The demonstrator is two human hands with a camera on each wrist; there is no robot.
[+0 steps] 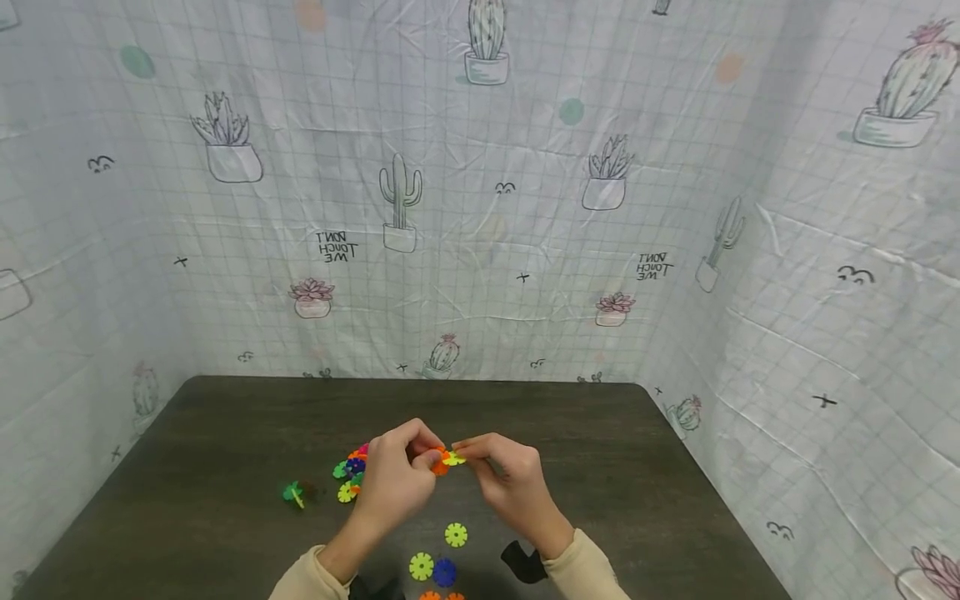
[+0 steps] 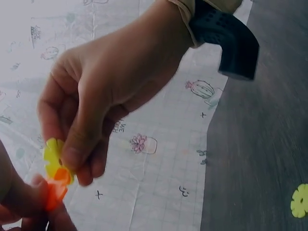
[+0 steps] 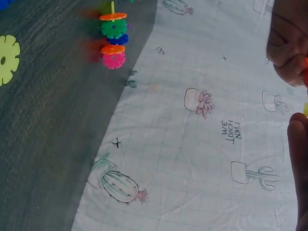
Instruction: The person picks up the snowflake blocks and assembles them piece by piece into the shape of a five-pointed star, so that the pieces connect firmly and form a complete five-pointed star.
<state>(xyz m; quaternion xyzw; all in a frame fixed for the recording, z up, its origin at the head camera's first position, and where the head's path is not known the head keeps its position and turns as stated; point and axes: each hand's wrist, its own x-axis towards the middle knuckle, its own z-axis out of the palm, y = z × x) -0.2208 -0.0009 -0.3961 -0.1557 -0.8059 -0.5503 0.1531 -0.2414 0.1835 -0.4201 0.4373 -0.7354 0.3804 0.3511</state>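
Observation:
Both hands meet above the dark table in the head view. My left hand (image 1: 393,483) pinches an orange notched disc (image 1: 441,469), a flat flower-shaped plastic piece. From the other side, my right hand (image 1: 513,479) pinches a yellow notched disc (image 1: 454,458) between thumb and fingers. In the left wrist view the orange disc (image 2: 56,191) overlaps the lower edge of the yellow disc (image 2: 51,156), their notches meeting at an angle. Fingers hide parts of both discs. The right wrist view catches only slivers of them at its right edge.
A joined cluster of coloured discs (image 1: 356,465) lies left of centre, partly behind the left hand. Beside it is a green-and-yellow joined piece (image 1: 292,493). Nearer lie loose yellow-green discs (image 1: 456,535), a blue disc (image 1: 445,572) and orange discs. A patterned curtain (image 1: 480,250) surrounds the table (image 1: 225,433).

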